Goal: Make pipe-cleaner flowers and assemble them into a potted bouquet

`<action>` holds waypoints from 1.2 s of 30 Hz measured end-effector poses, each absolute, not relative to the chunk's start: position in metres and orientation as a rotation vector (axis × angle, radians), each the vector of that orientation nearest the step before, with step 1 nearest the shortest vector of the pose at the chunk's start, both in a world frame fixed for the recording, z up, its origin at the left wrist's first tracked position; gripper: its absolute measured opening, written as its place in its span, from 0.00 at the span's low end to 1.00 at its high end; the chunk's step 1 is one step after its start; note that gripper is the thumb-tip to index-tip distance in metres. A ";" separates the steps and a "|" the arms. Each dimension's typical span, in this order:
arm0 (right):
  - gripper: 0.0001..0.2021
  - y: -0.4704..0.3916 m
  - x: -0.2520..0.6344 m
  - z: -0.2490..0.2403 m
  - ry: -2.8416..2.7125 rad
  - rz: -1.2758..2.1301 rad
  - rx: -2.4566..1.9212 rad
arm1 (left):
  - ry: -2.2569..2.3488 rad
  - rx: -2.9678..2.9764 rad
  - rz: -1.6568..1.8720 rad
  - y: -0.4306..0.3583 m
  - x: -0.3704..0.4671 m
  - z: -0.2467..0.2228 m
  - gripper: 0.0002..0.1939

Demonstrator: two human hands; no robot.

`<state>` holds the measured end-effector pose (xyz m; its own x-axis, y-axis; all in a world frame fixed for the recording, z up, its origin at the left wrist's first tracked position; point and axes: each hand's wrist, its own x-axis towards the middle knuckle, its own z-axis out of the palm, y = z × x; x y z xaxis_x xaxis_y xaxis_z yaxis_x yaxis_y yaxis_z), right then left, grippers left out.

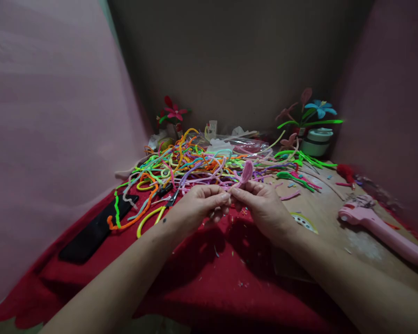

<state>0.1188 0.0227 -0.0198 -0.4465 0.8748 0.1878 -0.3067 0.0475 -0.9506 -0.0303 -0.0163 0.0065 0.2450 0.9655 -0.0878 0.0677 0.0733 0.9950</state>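
Note:
A pink pipe-cleaner petal [246,172], a folded oval loop, stands up out of the fingers of my right hand [264,204], which pinches it near its base. My left hand [204,204] is closed right beside it, thumb and forefinger pinching the petal's lower end; the tip between the fingers is mostly hidden. Both hands are held above the red cloth [209,278], their fingertips almost meeting. Just behind them spreads a tangled heap of coloured pipe cleaners [195,162]. Yellow-handled scissors [149,220] lie to the left of my left wrist.
A black phone [90,232] rests on the left. To the right, a brown board [329,204] carries a yellow-rimmed reel [304,222] and a pink glue gun [379,225]. At the back stand a blue pipe-cleaner flower [321,109], a lidded pot [316,143] and a red flower [174,112].

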 end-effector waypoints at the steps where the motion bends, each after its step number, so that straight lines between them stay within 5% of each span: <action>1: 0.08 0.024 0.119 -0.020 -1.348 1.605 -0.603 | 1.094 1.274 0.936 -0.015 -0.030 0.006 0.12; 10: 0.09 0.035 0.118 -0.025 -1.108 1.683 -0.505 | 1.255 1.612 0.928 -0.009 -0.014 0.018 0.06; 36: 0.08 0.036 0.118 -0.027 -1.193 1.624 -0.597 | 0.921 0.987 0.985 0.004 -0.023 -0.008 0.10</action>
<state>0.1180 0.0355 -0.0273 -0.3842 0.9095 0.1587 -0.4236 -0.0209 -0.9056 -0.0233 0.0044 -0.0083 0.2835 0.9446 -0.1653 -0.2278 0.2338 0.9452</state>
